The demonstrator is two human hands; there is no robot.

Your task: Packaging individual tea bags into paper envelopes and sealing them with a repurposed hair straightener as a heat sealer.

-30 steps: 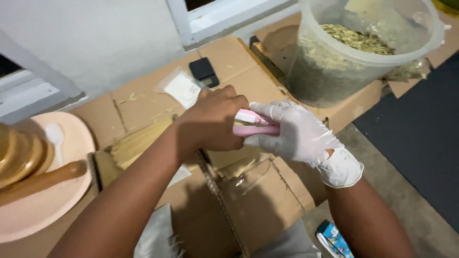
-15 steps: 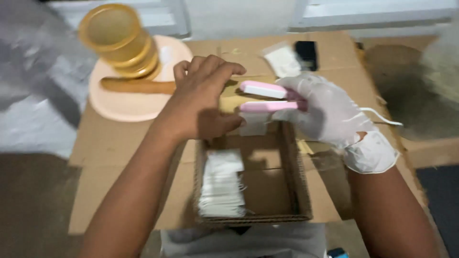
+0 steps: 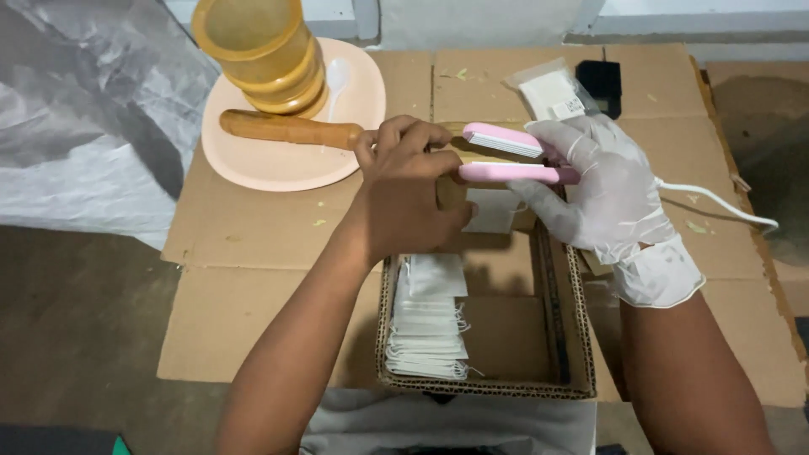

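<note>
Here your gloved right hand (image 3: 608, 190) clenched the pink sealer (image 3: 514, 160) while your bare left hand (image 3: 408, 187) pinched 1 white sachet (image 3: 493, 211) above the cardboard box (image 3: 556, 337).

Your left hand (image 3: 409, 190) covers the tip of the pink sealer (image 3: 514, 158), so you cannot see what sits between its two arms. Your gloved right hand (image 3: 602, 190) hides its back end. At 12 o'clock, the top edge cuts off the yellow cup (image 3: 253, 42). At 3 o'clock, the white cord (image 3: 716, 200) runs out of sight.
</note>
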